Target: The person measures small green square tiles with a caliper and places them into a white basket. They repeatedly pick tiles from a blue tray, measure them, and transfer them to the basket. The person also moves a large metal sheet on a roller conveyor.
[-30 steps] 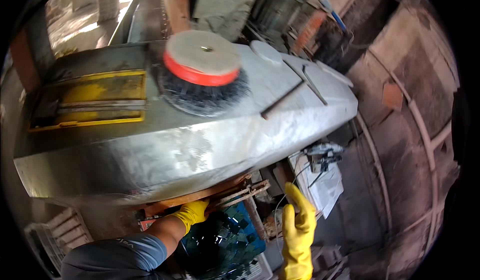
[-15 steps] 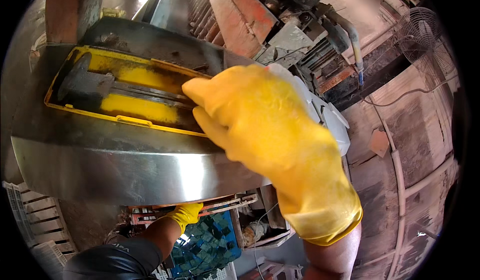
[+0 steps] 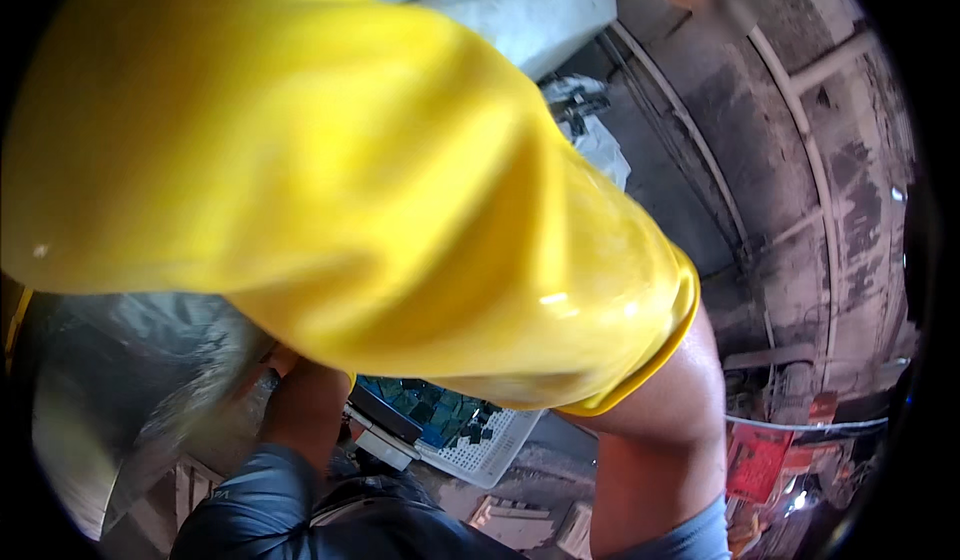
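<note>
My right hand (image 3: 210,130), in a long yellow rubber glove, fills the upper left of the view, very close and blurred. Its fingers do not show, so I cannot tell whether it holds anything. Behind that glove my left forearm (image 3: 312,400) reaches upward, with only a sliver of yellow cuff visible; the left hand itself is hidden. Below the right glove lie small dark blue-green square pieces (image 3: 440,410) in a white perforated crate (image 3: 510,445). At the far left edge a thin yellow rim (image 3: 15,330) peeks out beside a shiny metal surface (image 3: 85,360).
A pale, bulky covered shape (image 3: 500,10) stands at the top, with crumpled plastic (image 3: 600,145) beside it. Pipes (image 3: 815,170) run along the stained wall at right. A red crate (image 3: 758,460) sits at the lower right, and pale slatted pieces (image 3: 510,520) lie on the floor.
My right hand has left the caliper-like tool in the yellow case and come much closer, towards the left. The view has shifted, leaving the tool out of sight. My left hand has become hidden.
</note>
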`<state>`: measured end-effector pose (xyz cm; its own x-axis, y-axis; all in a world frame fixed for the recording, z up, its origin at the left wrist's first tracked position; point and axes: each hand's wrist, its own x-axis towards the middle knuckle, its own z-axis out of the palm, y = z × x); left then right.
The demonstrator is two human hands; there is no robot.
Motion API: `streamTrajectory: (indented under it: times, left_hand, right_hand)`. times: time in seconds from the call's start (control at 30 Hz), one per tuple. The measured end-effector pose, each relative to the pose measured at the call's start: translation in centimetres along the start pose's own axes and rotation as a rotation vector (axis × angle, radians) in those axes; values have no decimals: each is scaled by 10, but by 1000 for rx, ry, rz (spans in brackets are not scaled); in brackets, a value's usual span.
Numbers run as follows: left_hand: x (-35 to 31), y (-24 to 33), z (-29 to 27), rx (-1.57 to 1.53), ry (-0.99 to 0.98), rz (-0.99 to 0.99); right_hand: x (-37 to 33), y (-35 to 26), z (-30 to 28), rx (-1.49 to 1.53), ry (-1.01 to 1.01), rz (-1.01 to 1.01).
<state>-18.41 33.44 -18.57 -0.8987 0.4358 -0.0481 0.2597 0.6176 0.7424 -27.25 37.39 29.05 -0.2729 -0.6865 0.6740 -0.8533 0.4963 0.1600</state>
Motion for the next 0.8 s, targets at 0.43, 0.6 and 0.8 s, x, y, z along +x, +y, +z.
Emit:
streamTrajectory:
  times: [0.43,0.6,0.8]
  left_hand:
    - [9,4,6,151,-139,-164]
    - [12,-21,18,199,-145,-64]
    - [16,-31,21,99,-136,-24]
  right_hand:
    - [-351,-203,-68,990,832,1847]
    - [-467,-299,-6,716,1128,2028]
    - [-523,-378,76,838,1284,2316]
